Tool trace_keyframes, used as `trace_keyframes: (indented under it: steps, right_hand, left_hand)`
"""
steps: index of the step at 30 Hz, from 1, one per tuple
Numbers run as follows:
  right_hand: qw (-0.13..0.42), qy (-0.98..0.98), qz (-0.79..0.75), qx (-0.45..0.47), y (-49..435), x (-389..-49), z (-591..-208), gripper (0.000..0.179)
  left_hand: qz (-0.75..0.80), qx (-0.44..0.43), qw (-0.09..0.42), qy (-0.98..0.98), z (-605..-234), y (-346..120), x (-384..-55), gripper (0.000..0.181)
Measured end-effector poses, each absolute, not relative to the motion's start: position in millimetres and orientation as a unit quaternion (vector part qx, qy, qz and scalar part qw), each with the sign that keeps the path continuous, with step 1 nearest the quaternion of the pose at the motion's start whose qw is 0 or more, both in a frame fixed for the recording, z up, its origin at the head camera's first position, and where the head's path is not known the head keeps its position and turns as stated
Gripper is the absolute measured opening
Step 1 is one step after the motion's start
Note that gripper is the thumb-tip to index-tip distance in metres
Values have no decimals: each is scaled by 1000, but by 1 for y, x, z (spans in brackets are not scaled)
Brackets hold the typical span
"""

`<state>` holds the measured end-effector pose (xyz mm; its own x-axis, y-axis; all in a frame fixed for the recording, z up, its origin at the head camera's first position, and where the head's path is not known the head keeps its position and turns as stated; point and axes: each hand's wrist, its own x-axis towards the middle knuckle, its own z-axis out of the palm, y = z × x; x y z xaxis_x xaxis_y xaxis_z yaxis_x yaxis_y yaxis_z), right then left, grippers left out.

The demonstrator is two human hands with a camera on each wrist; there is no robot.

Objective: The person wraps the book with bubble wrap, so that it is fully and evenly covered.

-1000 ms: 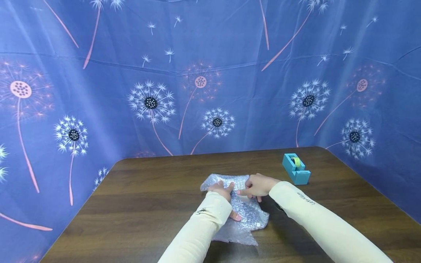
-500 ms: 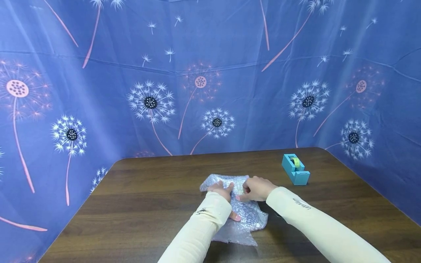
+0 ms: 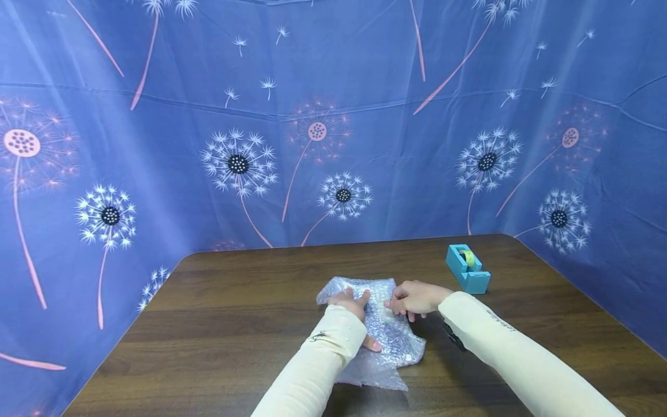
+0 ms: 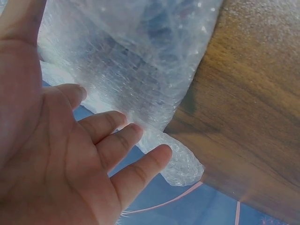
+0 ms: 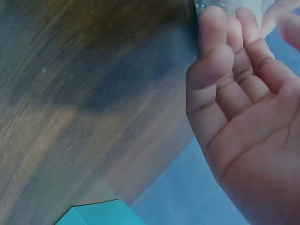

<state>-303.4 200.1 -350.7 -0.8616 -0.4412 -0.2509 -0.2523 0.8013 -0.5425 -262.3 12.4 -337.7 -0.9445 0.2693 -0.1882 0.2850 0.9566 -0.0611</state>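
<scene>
A crumpled bundle of clear bubble wrap (image 3: 393, 336) lies on the wooden table, and whatever may be inside is hidden. My left hand (image 3: 348, 304) rests on its left part with fingers spread and the thumb pointing toward me. In the left wrist view its fingers lie along the bubble wrap (image 4: 136, 79). At the upper right edge of the wrap is my right hand (image 3: 414, 298), its fingers bent and its thumb and index fingertips close together on the wrap. The right wrist view shows the bent fingers (image 5: 213, 70); I cannot tell whether they pinch the film.
A teal tape dispenser (image 3: 469, 272) with a yellow-green tape roll (image 3: 468, 258) stands behind and right of the hands. The brown wooden table (image 3: 234, 324) reaches back to a blue dandelion-print cloth (image 3: 406, 168). Pale sleeves (image 3: 333, 341) cover both forearms.
My right hand first curls closer over the wrap, then shifts back right with its fingers loosened. The left hand and the wrap stay almost in place.
</scene>
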Motion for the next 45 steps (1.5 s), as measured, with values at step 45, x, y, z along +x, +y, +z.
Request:
trace_keyframes:
  steps: [45]
  right_hand:
    - [60, 985, -134, -88, 172, -316, -367, 28]
  left_hand:
    - [24, 193, 4, 981, -372, -9, -311, 112]
